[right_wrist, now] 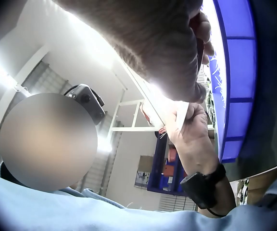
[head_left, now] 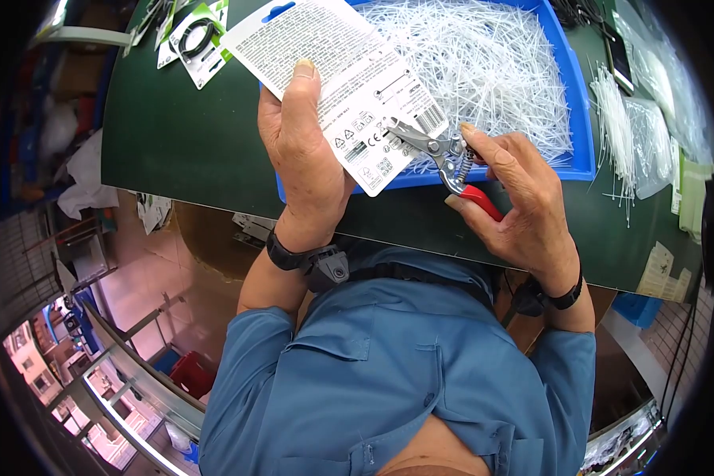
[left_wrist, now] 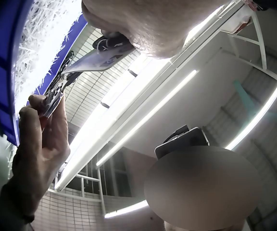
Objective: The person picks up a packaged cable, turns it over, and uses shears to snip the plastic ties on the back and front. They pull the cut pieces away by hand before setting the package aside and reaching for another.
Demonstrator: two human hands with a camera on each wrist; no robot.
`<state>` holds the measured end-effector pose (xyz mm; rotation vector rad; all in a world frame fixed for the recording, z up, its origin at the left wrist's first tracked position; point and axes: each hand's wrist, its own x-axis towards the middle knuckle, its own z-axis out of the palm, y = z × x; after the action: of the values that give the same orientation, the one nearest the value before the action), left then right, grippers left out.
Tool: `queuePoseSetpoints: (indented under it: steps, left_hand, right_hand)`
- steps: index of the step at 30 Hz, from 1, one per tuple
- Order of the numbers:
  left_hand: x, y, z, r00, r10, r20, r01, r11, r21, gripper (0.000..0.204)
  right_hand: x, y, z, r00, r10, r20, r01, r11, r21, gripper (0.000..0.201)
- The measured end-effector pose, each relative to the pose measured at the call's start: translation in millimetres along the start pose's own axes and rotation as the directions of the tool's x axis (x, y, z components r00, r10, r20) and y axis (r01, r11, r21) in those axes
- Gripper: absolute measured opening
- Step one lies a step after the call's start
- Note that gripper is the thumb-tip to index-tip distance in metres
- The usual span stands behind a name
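My left hand (head_left: pixel 303 159) holds a white printed package card (head_left: pixel 333 87), the thumb lying across its text side. The card has a blue-edged hanging slot at its top, with a barcode and recycling marks lower down. In the left wrist view, something black (left_wrist: pixel 110 43) sits against the card's other face. My right hand (head_left: pixel 527 186) grips red-handled pruning shears (head_left: pixel 434 146) with a coil spring between the handles. The shears' blades point left and overlap the card's lower part, near the barcode. Part of the red handle is hidden in the palm.
A blue tray (head_left: pixel 581 119) heaped with thin white plastic strips (head_left: pixel 500 71) lies behind the hands on the green table (head_left: pixel 182 143). Carded black cables (head_left: pixel 197 40) lie at upper left. On the right are a bundle of white cable ties (head_left: pixel 613 127) and clear plastic bags (head_left: pixel 650 147).
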<state>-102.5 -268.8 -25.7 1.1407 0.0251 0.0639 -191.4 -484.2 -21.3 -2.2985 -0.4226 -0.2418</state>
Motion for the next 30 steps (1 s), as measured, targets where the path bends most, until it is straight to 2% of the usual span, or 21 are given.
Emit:
queuePoseSetpoints:
  steps: [6, 9, 14, 19, 23, 26, 30]
  left_hand:
    - [-3.4, 0.6, 4.0, 1.0, -0.02, -0.022, 0.019, 1.0, -0.011, 0.044]
    - [-1.8, -1.7, 10.0, 1.0, 0.013, 0.002, -0.013, 0.993, -0.121, 0.039]
    - [-2.2, -7.3, 9.9, 1.0, 0.01, 0.001, -0.01, 0.995, -0.102, 0.042]
    - [3.4, -12.2, 9.6, 0.998, 0.054, 0.035, -0.054, 0.999, -0.002, 0.041]
    - [-2.2, -19.1, 12.1, 0.997, 0.058, 0.056, -0.059, 0.998, 0.017, 0.043]
    - [-5.9, -22.9, 15.7, 0.996, 0.069, 0.061, -0.069, 0.998, 0.007, 0.045]
    - [-8.4, -24.9, 19.1, 0.984, 0.15, 0.096, -0.149, 0.989, -0.017, 0.047]
  right_hand:
    - [-1.4, -0.3, -0.3, 1.0, 0.008, 0.005, -0.008, 0.999, -0.035, 0.078]
    - [-2.4, 3.1, 2.7, 0.999, -0.037, -0.027, 0.035, 0.997, -0.073, 0.078]
    - [-8.2, 4.9, 7.6, 0.998, -0.03, -0.05, 0.025, 0.996, -0.085, 0.077]
    - [-13.3, 8.7, 10.7, 0.998, -0.009, -0.068, 0.003, 0.997, -0.078, 0.077]
    - [-9.9, 3.7, 5.2, 0.998, 0.058, -0.022, -0.058, 0.998, -0.01, 0.076]
    - [1.6, -1.7, 3.0, 0.998, 0.051, -0.03, -0.049, 0.995, 0.085, 0.075]
    - [8.7, -3.4, 6.6, 0.998, 0.029, -0.049, -0.02, 0.986, 0.167, 0.075]
